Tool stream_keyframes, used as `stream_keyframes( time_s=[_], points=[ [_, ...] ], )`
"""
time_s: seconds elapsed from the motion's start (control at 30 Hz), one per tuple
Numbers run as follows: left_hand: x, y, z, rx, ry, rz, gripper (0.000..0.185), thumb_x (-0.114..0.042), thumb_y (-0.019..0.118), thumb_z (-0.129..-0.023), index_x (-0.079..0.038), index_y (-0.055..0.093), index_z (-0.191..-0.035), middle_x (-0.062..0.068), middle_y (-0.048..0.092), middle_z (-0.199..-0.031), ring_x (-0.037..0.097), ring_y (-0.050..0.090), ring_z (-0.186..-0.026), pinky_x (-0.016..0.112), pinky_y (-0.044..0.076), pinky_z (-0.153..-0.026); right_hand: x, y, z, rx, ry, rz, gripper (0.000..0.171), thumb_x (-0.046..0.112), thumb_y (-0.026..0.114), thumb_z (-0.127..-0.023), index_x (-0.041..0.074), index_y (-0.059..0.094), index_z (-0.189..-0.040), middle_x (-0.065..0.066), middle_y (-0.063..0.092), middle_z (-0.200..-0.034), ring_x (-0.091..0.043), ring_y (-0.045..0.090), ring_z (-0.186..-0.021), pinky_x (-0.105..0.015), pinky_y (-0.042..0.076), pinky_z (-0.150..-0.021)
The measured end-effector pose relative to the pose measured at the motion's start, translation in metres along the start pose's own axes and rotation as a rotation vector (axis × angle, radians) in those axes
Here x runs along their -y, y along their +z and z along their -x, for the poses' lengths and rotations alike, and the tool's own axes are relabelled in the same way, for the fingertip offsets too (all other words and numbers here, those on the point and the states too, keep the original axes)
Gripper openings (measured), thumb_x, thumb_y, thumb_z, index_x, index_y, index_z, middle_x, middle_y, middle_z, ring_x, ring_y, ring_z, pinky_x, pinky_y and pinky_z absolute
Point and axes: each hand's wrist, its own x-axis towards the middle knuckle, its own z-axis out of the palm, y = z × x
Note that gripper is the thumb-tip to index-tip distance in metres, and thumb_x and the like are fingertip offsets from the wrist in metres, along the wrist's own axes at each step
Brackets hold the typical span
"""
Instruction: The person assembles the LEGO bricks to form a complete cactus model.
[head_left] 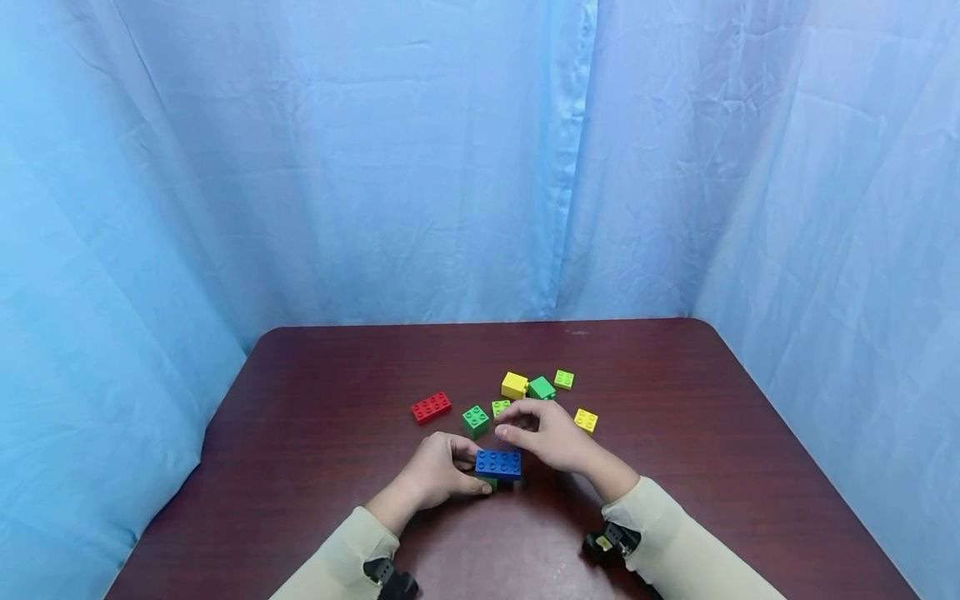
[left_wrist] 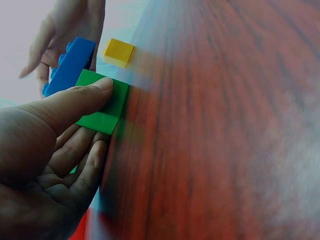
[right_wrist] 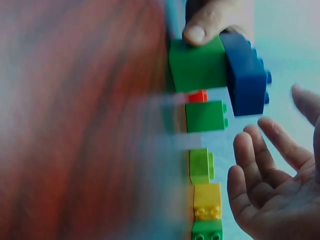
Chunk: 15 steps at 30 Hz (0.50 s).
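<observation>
My left hand [head_left: 437, 473] pinches a green brick [left_wrist: 102, 102] between thumb and fingers at the near middle of the table. A long blue brick [head_left: 498, 464] with studs on top sits on that green brick and juts out past it to the right. In the right wrist view the green brick's side shows below the blue one, with the left thumb pressed on it. My right hand [head_left: 551, 435] is just right of and beyond the stack, fingers loosely bent and holding nothing. In the right wrist view its palm [right_wrist: 285, 200] faces the bricks, apart from them.
Beyond the hands lie a red brick [head_left: 431, 407], a green brick [head_left: 476, 421], a lime brick [head_left: 500, 408], a yellow brick [head_left: 514, 385], a tipped green brick [head_left: 542, 388], another lime brick [head_left: 564, 380] and another yellow brick [head_left: 586, 421]. Blue curtains [head_left: 420, 167] surround the dark table [head_left: 315, 392].
</observation>
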Motion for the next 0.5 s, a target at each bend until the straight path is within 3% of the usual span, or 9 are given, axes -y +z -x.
stream_keyframes(
  time_s=[0.17, 0.3, 0.5],
  points=[
    [0.001, 0.000, -0.001, -0.010, -0.012, -0.014, 0.032, -0.021, 0.093, -0.061, -0.020, 0.074, -0.087, -0.011, 0.070, -0.081, 0.007, 0.067, -0.079, 0.023, 0.053, -0.072, -0.010, -0.007, -0.010, -0.063, 0.052, 0.072, 0.034, 0.029, 0.072, -0.088, 0.013, 0.066, -0.117, 0.001, 0.065, -0.103, -0.011, 0.061, -0.087, -0.031, 0.052, -0.075],
    [0.001, 0.000, -0.001, -0.009, -0.017, -0.018, 0.032, -0.022, 0.093, -0.061, -0.021, 0.074, -0.087, -0.012, 0.070, -0.082, 0.006, 0.067, -0.079, 0.023, 0.053, -0.072, -0.016, -0.011, -0.017, -0.102, 0.076, 0.133, 0.036, 0.019, 0.076, -0.085, 0.012, 0.065, -0.119, -0.004, 0.062, -0.108, -0.015, 0.062, -0.093, -0.035, 0.052, -0.080],
    [0.000, 0.001, 0.000, -0.008, -0.015, -0.009, 0.032, -0.021, 0.093, -0.062, -0.021, 0.074, -0.087, -0.011, 0.070, -0.082, 0.006, 0.067, -0.080, 0.023, 0.053, -0.072, -0.021, -0.013, -0.026, -0.107, 0.114, 0.209, 0.043, 0.018, 0.078, -0.082, 0.013, 0.064, -0.122, -0.002, 0.057, -0.116, -0.016, 0.059, -0.098, -0.036, 0.051, -0.082]
  ],
)
